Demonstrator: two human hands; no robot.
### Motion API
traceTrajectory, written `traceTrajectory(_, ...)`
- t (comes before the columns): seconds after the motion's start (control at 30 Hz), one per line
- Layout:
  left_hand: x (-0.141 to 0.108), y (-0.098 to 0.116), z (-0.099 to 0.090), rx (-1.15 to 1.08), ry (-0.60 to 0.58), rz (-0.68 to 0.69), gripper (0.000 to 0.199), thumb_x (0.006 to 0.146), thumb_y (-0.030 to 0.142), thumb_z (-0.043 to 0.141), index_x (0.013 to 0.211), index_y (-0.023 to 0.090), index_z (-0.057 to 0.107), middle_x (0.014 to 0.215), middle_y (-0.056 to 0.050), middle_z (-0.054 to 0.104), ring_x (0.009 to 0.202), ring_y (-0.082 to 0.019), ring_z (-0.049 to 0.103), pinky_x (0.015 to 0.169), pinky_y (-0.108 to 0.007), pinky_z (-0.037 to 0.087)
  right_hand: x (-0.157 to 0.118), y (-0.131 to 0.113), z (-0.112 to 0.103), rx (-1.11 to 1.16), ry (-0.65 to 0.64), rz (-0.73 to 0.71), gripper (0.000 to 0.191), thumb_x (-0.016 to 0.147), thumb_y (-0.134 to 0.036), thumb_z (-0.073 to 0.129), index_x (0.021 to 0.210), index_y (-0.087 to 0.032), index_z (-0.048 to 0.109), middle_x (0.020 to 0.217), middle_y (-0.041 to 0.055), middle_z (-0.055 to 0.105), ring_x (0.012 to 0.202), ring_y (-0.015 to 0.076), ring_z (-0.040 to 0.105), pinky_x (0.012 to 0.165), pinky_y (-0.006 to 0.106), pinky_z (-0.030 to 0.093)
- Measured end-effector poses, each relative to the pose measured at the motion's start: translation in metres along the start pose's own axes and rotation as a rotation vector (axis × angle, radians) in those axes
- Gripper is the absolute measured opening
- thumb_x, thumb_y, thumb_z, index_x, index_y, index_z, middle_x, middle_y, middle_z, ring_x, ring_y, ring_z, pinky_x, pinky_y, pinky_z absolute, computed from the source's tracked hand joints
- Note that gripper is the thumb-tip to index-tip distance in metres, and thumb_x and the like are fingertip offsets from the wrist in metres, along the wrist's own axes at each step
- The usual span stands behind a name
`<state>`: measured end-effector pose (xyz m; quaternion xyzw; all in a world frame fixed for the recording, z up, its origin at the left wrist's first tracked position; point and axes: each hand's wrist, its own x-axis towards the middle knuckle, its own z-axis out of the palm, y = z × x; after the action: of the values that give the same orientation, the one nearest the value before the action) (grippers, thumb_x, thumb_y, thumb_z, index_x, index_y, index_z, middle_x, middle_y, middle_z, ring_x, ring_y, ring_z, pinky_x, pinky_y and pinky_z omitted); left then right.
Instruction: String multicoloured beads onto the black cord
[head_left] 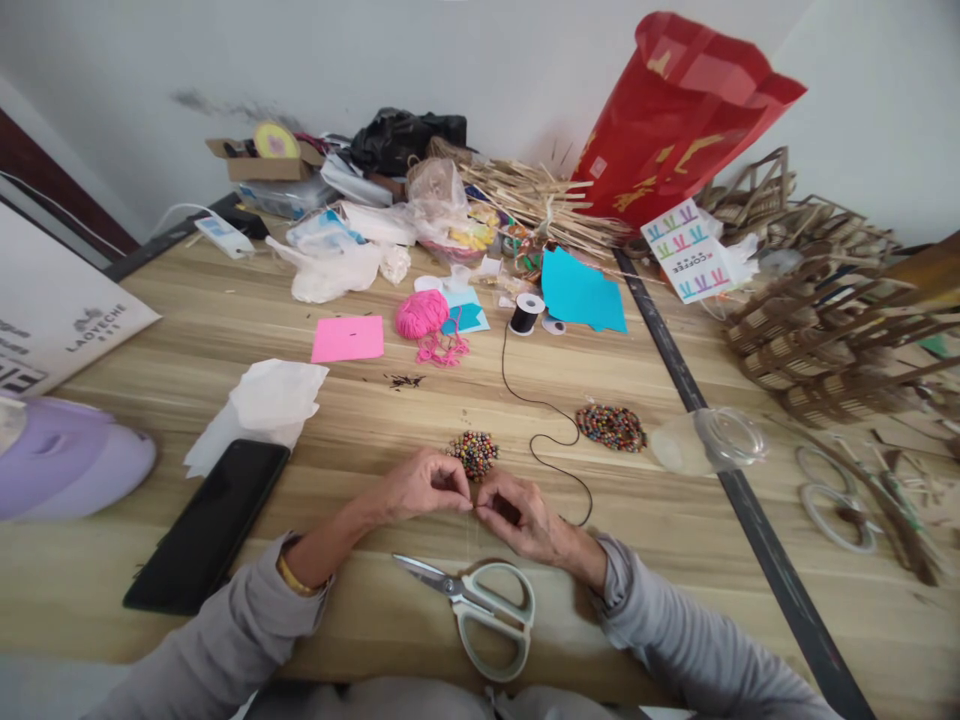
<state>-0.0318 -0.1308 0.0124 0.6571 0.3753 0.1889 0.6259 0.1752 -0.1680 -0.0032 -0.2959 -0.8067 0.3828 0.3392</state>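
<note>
Likely for control, your left hand (424,486) and right hand (521,515) pinch tight on a tiny unclear thing (474,506), beads (475,456) handy beyond.

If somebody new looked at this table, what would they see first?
Probably the red bag at the back right, so big and bright. Then maybe the pink yarn ball, left of the black thread spool. Nearer, the left hand and right hand almost meet beside a little pile of colourful beads.
</note>
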Motion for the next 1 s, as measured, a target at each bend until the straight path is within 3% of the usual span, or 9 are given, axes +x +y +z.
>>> traceTrajectory(0.2,-0.0010,0.0052,0.0021,0.078,0.000,0.043,0.010,0.068,0.020,0.071,0.066,0.011,0.068,0.061,-0.001,0.066,0.059,-0.012,0.054,0.058,-0.021,0.040,0.0012,0.0015,0.0003,0.016,0.020,-0.042,0.017,0.089,-0.034,0.060,0.091,-0.017,0.055,0.079,0.0039,0.055,0.071,0.0143,0.051,0.065,0.026,0.043)
traceTrajectory(0.47,0.0006,0.0007,-0.0003,0.043,-0.049,0.057,0.014,0.069,0.024,0.071,0.067,0.011,0.068,0.064,-0.002,0.066,0.061,-0.011,0.055,0.060,-0.020,0.040,0.0043,-0.0040,-0.0005,-0.069,-0.037,-0.079,0.008,0.090,-0.023,0.052,0.084,-0.018,0.052,0.077,0.0045,0.055,0.070,0.0152,0.051,0.063,0.026,0.042)
traceTrajectory(0.6,0.0001,0.0004,-0.0031,-0.052,-0.049,0.046,0.018,0.069,0.028,0.073,0.067,0.011,0.065,0.063,-0.001,0.063,0.062,-0.011,0.055,0.060,-0.021,0.041,0.0032,-0.0059,-0.0032,-0.049,-0.015,-0.119,0.023,0.087,-0.039,0.055,0.077,-0.019,0.048,0.072,0.0028,0.052,0.068,0.0157,0.049,0.062,0.028,0.041)
traceTrajectory(0.77,0.0003,-0.0014,-0.0025,-0.105,-0.020,0.061,0.022,0.068,0.029,0.074,0.067,0.011,0.064,0.064,-0.002,0.063,0.061,-0.011,0.055,0.061,-0.021,0.043,0.0010,-0.0045,-0.0058,0.050,0.096,-0.017,0.033,0.094,-0.046,0.043,0.078,-0.018,0.049,0.074,0.0043,0.053,0.068,0.0154,0.051,0.062,0.028,0.044)
traceTrajectory(1.0,-0.0003,-0.0023,0.0003,-0.143,0.004,0.127,0.019,0.069,0.028,0.073,0.068,0.011,0.063,0.074,-0.006,0.068,0.069,-0.014,0.062,0.069,-0.024,0.049,-0.0007,0.0001,0.0003,0.074,0.071,0.023,0.022,0.089,-0.039,0.059,0.091,-0.017,0.056,0.075,0.0031,0.058,0.057,0.0103,0.048,0.051,0.021,0.040)
